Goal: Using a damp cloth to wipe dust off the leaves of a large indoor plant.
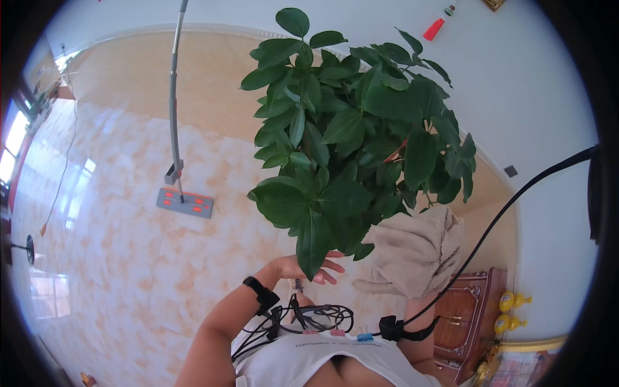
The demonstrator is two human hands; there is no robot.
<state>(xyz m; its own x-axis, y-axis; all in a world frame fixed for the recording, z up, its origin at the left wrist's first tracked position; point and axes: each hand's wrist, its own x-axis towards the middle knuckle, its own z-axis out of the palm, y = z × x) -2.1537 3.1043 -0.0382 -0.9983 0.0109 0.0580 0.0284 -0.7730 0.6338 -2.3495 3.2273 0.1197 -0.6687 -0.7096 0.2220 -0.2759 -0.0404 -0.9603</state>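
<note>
A large potted-type plant (348, 142) with broad, glossy dark green leaves fills the upper middle. Beneath its lowest front leaf (314, 242) is my left hand (306, 266), open with the fingers spread; the leaf covers part of it, and I cannot tell whether they touch. A beige towel (416, 251) drapes over my right hand at the plant's lower right, close to the leaves. The towel bunches around that hand and hides its fingers; only the forearm (420, 313) shows below it.
A flat grey mop (185, 202) stands upright on the glossy tiled floor (122, 258) to the left. At the lower right is a carved reddish-brown cabinet (461, 316) with yellow ornaments (509, 311) beside it. Black cables (316, 316) cross my front and run to the right.
</note>
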